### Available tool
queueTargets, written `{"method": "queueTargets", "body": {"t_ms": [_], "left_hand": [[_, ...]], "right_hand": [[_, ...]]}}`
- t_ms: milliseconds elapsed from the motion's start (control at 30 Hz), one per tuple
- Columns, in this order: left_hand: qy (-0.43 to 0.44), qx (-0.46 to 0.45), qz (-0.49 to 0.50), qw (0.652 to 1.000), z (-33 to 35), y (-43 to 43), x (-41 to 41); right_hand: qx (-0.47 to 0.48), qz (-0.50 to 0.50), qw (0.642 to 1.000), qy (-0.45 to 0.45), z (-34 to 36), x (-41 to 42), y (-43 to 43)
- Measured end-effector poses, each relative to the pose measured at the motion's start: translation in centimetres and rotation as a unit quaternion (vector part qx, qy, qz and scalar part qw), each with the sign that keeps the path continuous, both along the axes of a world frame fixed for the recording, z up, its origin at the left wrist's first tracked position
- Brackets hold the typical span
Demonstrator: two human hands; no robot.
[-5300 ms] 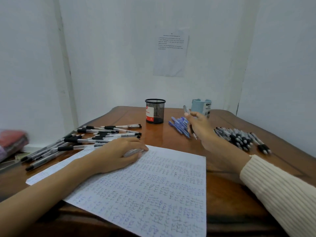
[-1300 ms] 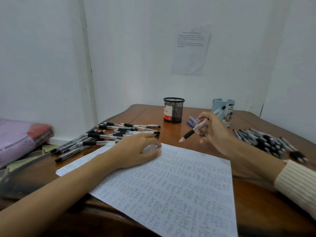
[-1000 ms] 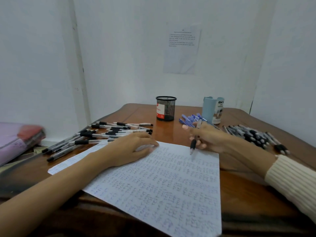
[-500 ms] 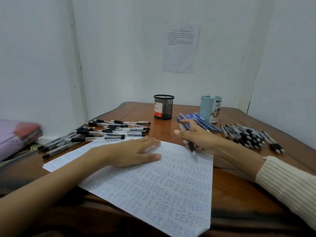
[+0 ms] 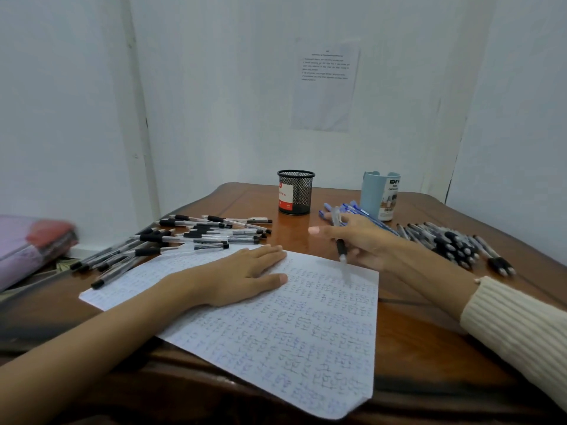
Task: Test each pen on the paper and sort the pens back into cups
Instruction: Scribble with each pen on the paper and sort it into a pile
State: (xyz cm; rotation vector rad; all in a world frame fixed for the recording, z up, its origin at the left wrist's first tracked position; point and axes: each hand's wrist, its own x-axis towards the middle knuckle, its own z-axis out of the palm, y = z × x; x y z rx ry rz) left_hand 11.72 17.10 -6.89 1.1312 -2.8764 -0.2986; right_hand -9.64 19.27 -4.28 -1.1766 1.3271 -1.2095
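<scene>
Scribble-covered paper lying flat on the surface, clear pen pointing tip-down at its far edge, left pile of pens sprawling, blue pens lying beside upright light blue cup, black mesh cup standing, right pile of pens lying bunched.

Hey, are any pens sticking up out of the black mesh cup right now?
No, nothing rises above the rim of the black mesh cup.

glossy wood table, wire-mesh cup
</scene>
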Motion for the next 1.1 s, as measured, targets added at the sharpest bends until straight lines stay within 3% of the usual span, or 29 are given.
{"method": "queueTargets", "body": {"t_ms": [167,300,433,567,767,1100], "left_hand": [[0.012,0.005,0.005,1.000,-0.1,-0.1,0.1],[0.018,0.007,0.006,1.000,-0.1,0.0,0.1],[0.017,0.012,0.008,1.000,0.0,-0.1,-0.1],[0.013,0.007,0.012,1.000,-0.1,-0.2,0.0],[0.003,0.009,0.021,1.000,-0.1,-0.1,0.0],[0.005,0.005,0.017,1.000,-0.2,-0.3,-0.1]], "right_hand": [[-0.019,-0.125,0.984,-0.122,0.0,-0.4,-1.2],[-0.056,-0.139,0.982,-0.114,0.1,0.5,-2.2],[-0.035,-0.049,0.998,-0.033,-0.7,1.7,-2.5],[-0.047,-0.040,0.997,0.049,-1.6,2.2,-2.7],[-0.175,-0.045,0.954,0.241,-2.5,2.7,-2.6],[-0.210,0.010,0.951,0.228,-2.5,2.5,-2.5]]}}
